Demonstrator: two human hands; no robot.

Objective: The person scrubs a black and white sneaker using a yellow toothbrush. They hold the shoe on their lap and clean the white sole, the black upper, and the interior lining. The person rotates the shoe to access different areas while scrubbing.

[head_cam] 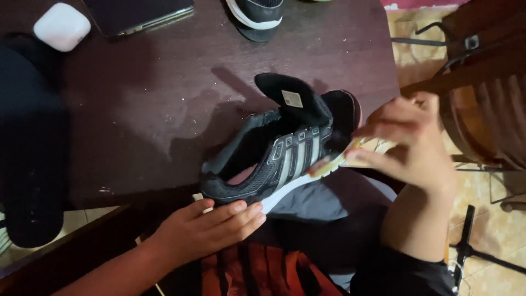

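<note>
A black sports shoe (279, 151) with grey side stripes and a white sole lies tilted at the near edge of a dark wooden table (164, 93). Its tongue is pulled up and no laces show. My left hand (205, 227) cups the shoe's heel from below, fingers flat against the sole. At the toe end, my right hand (408, 145) pinches the front of the sole, with a small yellowish object, blurred, between the fingers.
A second black shoe (257, 16) pokes in at the table's far edge. A white earbud case (61, 26) and a dark tablet (137, 13) lie at the far left. A wooden chair (482, 93) stands at right on a tiled floor.
</note>
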